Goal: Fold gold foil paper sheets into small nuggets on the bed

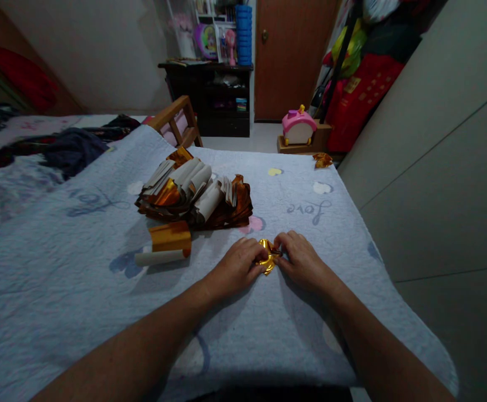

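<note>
A small folded piece of gold foil paper (pixel 268 257) lies on the pale blue quilt (pixel 80 290). My left hand (pixel 237 267) pinches its left side with closed fingers. My right hand (pixel 300 260) pinches its right side, fingers also pressed together. Both hands rest on the quilt, close together. Behind them sits a heap of gold and white foil sheets (pixel 193 192). A curled gold sheet and a white roll (pixel 165 245) lie to the left of my hands.
One folded gold piece (pixel 322 161) lies near the bed's far right edge. Dark clothes (pixel 71 146) are piled at the far left. A wooden chair (pixel 178 120), a dark shelf unit (pixel 220 97), a pink toy (pixel 298 125) and a door stand beyond. A wardrobe wall (pixel 435 139) runs along the right.
</note>
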Demonstrator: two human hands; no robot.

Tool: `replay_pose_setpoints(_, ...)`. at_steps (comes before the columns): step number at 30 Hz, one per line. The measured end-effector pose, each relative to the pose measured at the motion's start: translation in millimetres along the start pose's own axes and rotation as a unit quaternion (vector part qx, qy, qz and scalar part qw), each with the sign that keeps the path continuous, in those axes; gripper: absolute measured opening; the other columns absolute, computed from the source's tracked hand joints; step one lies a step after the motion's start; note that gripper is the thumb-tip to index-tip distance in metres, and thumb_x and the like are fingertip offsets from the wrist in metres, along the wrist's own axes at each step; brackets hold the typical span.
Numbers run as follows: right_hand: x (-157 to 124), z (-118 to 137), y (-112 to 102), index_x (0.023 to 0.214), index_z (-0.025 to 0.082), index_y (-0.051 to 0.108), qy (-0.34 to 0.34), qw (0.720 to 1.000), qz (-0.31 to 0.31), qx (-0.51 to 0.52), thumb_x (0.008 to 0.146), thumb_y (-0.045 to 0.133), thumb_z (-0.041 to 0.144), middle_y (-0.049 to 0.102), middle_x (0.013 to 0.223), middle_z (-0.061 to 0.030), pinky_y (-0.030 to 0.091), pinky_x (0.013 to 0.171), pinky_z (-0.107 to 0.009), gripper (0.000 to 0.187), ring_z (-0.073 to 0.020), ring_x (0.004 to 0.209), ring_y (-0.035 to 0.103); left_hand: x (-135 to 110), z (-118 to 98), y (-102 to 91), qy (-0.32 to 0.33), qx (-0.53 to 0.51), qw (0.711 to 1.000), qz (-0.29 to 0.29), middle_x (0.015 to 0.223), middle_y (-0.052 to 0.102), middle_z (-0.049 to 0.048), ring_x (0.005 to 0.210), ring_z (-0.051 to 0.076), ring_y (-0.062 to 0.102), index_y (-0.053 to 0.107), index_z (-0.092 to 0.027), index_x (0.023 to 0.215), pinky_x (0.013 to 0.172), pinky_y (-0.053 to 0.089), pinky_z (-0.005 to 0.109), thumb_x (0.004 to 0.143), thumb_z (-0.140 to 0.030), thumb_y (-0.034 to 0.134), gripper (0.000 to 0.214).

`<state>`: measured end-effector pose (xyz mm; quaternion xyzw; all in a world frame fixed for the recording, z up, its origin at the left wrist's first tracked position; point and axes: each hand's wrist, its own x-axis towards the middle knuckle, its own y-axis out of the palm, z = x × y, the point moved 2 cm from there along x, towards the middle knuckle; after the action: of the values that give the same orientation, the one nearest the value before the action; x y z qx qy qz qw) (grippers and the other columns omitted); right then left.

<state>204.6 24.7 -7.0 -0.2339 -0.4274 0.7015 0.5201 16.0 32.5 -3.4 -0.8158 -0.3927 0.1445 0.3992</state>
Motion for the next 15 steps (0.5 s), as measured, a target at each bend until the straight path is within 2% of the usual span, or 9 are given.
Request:
replay_pose_setpoints(8, 3, -8, 0, 0.089, 0.023, 0.061, -0.001, 1.0, 0.007, 0.001, 0.086, 0.061, 0.009, 0.06, 0.088, -0.0042, 0.042, 0.075, -0.032, 0.014, -0.0203, 0.083, 0.056, -1, 2, 2.1, 0.004, 0.006, 1.0, -0.009, 0.091, 0.061, 0.0032, 0.089, 0.021, 0.052, 0.06, -0.02, 0.094, 0.08, 0.04, 0.033, 0.092, -0.016, 0.061, 0.005)
replay_pose_setpoints(12, 1, -5, -3, 0.09, 0.022, 0.062, 0.002, 1.0, 0.017, 0.005, 0.087, 0.055, 0.006, 0.06, 0.09, -0.0055, 0.043, 0.077, -0.033, 0.018, -0.0211, 0.086, 0.056, 0, 1, 0.8, 0.003, 0.002, 1.0, -0.004, 0.091, 0.062, 0.0031, 0.089, 0.021, 0.052, 0.06, -0.02, 0.093, 0.08, 0.04, 0.034, 0.092, -0.014, 0.061, 0.006)
replay_pose_setpoints(15, -3, 3, -6, 0.095, 0.021, 0.062, -0.016, 1.0, 0.02, 0.001, 0.09, 0.06, 0.016, 0.06, 0.095, -0.0066, 0.044, 0.081, -0.035, 0.008, -0.0221, 0.09, 0.056, -1, 0, -0.3, 0.002, 0.001, 1.0, -0.004, 0.092, 0.061, 0.0033, 0.09, 0.021, 0.052, 0.06, -0.02, 0.093, 0.081, 0.041, 0.034, 0.092, -0.015, 0.062, 0.005)
